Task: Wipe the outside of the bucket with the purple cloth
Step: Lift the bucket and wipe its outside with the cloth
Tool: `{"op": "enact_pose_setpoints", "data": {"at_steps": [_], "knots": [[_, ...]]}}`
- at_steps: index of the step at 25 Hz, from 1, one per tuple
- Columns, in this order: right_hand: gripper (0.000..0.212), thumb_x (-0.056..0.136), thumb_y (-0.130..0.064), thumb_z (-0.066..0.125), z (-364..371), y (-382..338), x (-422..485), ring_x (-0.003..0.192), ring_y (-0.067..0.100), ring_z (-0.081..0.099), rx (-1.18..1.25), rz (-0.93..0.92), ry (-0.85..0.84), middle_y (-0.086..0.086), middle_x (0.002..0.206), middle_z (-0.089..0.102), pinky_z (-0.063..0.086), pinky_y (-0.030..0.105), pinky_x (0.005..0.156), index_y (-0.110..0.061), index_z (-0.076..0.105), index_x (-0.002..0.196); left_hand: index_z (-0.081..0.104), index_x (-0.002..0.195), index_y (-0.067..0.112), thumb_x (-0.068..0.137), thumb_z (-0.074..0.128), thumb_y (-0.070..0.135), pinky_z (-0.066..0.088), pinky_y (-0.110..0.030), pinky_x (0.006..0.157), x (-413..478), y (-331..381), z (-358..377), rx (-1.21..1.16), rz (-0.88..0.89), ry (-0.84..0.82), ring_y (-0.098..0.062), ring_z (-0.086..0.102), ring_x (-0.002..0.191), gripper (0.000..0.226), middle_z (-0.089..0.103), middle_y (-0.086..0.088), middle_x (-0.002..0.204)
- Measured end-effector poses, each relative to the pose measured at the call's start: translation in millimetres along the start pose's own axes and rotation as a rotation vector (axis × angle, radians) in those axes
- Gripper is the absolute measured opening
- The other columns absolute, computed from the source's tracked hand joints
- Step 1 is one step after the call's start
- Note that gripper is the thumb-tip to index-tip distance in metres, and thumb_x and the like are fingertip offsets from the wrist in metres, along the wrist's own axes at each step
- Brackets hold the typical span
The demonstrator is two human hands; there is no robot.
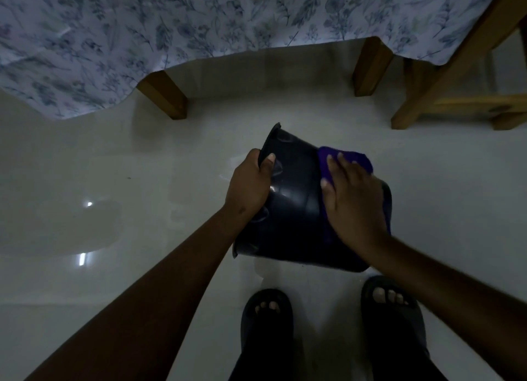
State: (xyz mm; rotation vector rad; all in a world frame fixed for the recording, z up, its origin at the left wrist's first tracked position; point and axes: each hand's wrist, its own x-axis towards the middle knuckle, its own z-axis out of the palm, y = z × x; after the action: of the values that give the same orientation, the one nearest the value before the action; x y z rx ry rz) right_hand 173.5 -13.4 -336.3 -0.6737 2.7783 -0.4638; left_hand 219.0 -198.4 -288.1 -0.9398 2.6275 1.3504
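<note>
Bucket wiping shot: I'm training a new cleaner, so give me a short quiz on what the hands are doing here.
1. True or false: the bucket stands upright on the floor.
2. Which hand presses the cloth against the bucket? A. left B. right C. both
3. Fill in: the left hand has its grip on the bucket's ____.

Key:
1. False. It is tipped on its side, rim toward the left.
2. B. The right hand lies flat on the cloth.
3. Rim.
</note>
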Motion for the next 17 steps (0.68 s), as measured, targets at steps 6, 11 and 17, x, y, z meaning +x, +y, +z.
{"op": "enact_pose_setpoints", "data": {"at_steps": [6, 11, 17], "knots": [[0.057, 0.099, -0.044, 0.028, 5, -29, -22, 0.147, 0.028, 0.019, -0.024, -0.290, -0.022, 0.005, 0.160, 0.024, 0.018, 0.051, 0.117, -0.022, 0.024, 0.151, 0.053, 0.102, 0.011, 0.103, 0.037, 0.034, 0.040, -0.010, 0.057, 0, -8, 2, -0.007, 0.023, 0.008, 0.001, 0.053, 0.070, 0.028, 0.055, 0.013, 0.079], [0.056, 0.099, -0.052, 0.028, -14, 6, 66, 0.133, 0.030, 0.045, 0.306, 0.093, -0.309, 0.006, 0.151, 0.043, 0.035, 0.046, 0.110, -0.028, 0.032, 0.149, 0.055, 0.102, 0.014, 0.102, 0.038, 0.036, 0.040, -0.010, 0.063, -16, -22, 1, -0.001, 0.025, 0.017, 0.002, 0.056, 0.077, 0.027, 0.063, 0.006, 0.092], [0.069, 0.089, -0.046, 0.045, -9, -2, -11, 0.142, 0.031, 0.029, 0.093, -0.087, -0.124, 0.002, 0.159, 0.027, 0.033, 0.051, 0.110, -0.025, 0.025, 0.152, 0.057, 0.099, 0.015, 0.101, 0.041, 0.034, 0.039, -0.008, 0.062, -6, -25, 0, 0.039, 0.051, 0.001, 0.004, 0.053, 0.072, 0.025, 0.060, 0.010, 0.083]]}}
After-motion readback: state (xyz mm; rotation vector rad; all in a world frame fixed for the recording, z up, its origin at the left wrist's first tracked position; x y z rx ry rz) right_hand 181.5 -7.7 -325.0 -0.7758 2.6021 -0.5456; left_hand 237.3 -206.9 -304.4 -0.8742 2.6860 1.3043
